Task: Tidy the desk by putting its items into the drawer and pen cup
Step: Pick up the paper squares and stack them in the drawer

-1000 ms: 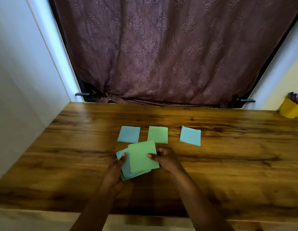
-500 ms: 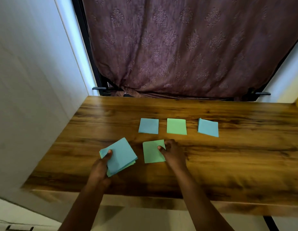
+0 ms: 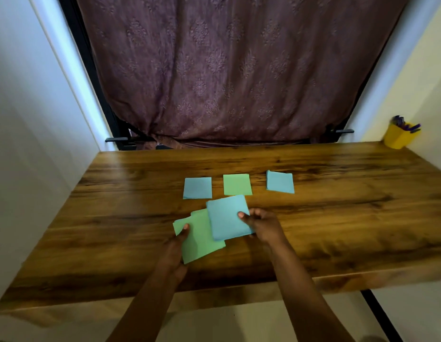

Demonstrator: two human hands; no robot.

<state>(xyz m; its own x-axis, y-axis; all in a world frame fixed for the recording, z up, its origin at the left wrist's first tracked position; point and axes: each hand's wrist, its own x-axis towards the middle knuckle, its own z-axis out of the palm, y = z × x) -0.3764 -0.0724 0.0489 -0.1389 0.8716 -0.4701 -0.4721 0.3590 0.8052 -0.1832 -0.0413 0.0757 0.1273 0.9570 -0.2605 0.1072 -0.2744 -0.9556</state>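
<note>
My left hand (image 3: pixel 176 245) grips a small stack of green sticky notes (image 3: pixel 199 240) by its left edge, low over the wooden desk (image 3: pixel 338 218). Pinched at its right edge in my right hand (image 3: pixel 263 225) is a blue sticky note (image 3: pixel 225 219), which overlaps the top right of the green stack. Three more notes lie in a row further back: a blue one (image 3: pixel 197 188), a green one (image 3: pixel 237 184) and another blue one (image 3: pixel 280 181). A yellow pen cup (image 3: pixel 398 139) with purple pens stands at the far right corner. No drawer is in view.
A purple patterned curtain (image 3: pixel 226 70) hangs behind the desk. White walls close in on the left and right. The desk's front edge (image 3: pixel 165 299) runs just above my forearms.
The green note under my right hand on the desk is gone from there. My left hand's stack moved right and now shows green on top, with the right hand holding a blue note over it.
</note>
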